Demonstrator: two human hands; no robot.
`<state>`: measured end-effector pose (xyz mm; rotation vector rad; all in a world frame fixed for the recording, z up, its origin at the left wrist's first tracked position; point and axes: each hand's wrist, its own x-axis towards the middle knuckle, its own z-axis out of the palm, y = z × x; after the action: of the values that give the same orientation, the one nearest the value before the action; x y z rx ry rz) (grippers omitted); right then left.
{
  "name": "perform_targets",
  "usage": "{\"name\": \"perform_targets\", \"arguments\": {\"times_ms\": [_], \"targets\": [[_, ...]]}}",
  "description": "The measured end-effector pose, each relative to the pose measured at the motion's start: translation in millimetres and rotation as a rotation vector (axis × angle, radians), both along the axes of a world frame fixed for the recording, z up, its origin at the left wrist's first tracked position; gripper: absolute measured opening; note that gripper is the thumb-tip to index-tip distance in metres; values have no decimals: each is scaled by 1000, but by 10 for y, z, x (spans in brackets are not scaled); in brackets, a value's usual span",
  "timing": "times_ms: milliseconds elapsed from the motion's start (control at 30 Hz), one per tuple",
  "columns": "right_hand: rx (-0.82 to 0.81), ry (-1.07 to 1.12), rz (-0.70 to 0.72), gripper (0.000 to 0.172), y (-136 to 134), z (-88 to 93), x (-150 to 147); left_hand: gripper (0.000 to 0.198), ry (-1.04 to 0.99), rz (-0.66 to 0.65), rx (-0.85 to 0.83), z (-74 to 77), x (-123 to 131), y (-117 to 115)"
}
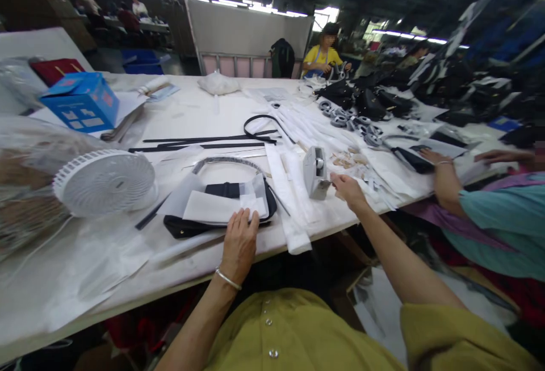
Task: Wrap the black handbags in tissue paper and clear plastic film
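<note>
A long white table (204, 112) fills the view, littered with paper strips and offcuts. At its left stands a white round fan (105, 182), lying face-up and tilted, with a blue carton (83, 101) well behind it. Long black straps (204, 142) run across the middle of the table. Near the front edge lies a flat black bag (184, 226), its curved handle arching behind it and a white paper sheet (213, 207) spread over its top. To the right of the bag, apart from it, an upright grey tape dispenser (315, 173) stands among white strips. The left hand (239, 241), a thin bangle (227, 279) on its wrist, lies palm down on the near right corner of the bag; its fingers (244, 220) are stretched out flat and close together, pressing the paper without gripping anything. The right hand (349, 190) reaches to the dispenser's right side, its fingertips (335, 180) loosely curled and just at the dispenser's base; whether they pinch anything cannot be made out. Further right, a co-worker's hand (432, 157) rests on another dark piece.
</note>
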<state>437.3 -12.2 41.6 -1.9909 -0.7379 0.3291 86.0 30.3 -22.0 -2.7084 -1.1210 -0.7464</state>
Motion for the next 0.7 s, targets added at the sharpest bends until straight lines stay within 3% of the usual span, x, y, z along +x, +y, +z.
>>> {"name": "perform_targets", "arguments": {"times_ms": [67,167,367,567,700], "targets": [[-38,132,37,33,58,-87,47,42,-8,-10,6,-22,0,12],[-2,161,16,28,207,-151,32,43,3,-7,24,-34,-4,18],[87,215,-35,17,397,-92,11,43,-48,-17,15,-29,-4,23],[219,216,-130,17,253,-6,-37,41,-40,-10,14,-16,3,18],[200,270,-150,24,11,-212,-193,37,-11,6,21,7,9,-9]]}}
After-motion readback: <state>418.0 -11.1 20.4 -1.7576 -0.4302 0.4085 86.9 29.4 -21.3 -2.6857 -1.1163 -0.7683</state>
